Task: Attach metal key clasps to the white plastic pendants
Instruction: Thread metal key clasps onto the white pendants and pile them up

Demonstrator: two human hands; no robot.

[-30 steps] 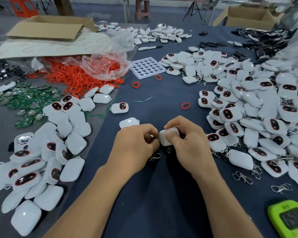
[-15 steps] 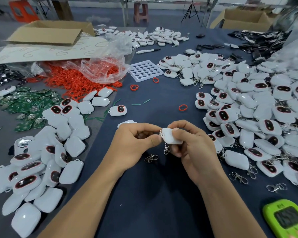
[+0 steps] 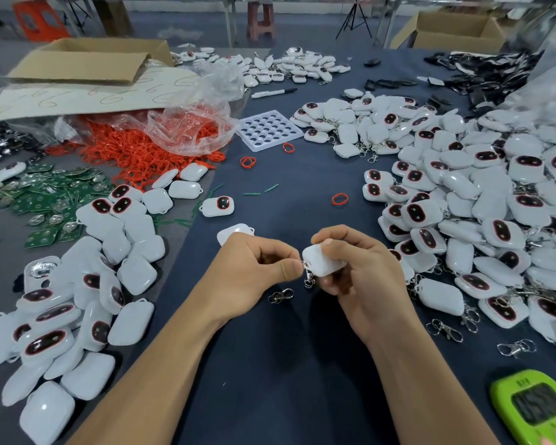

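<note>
Lifted clear of the bench (image 3: pixel 270 364) since a second ago, the white pendant (image 3: pixel 322 263) now sits pinched in your right hand (image 3: pixel 363 274), with its metal clasp (image 3: pixel 308 279) dangling from the pendant's left corner. Your left hand (image 3: pixel 251 271) pinches the clasp's ring there, so both hands meet. A spare clasp (image 3: pixel 280 296) lies just below-left of the pendant. The left heap (image 3: pixel 77 284) and right heap (image 3: pixel 463 220) of pendants flank it.

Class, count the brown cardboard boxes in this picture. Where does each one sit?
2. One cardboard box lies at the far left, behind the orange rings. A second box stands at the far right, at the back. Others may be out of view.
</note>
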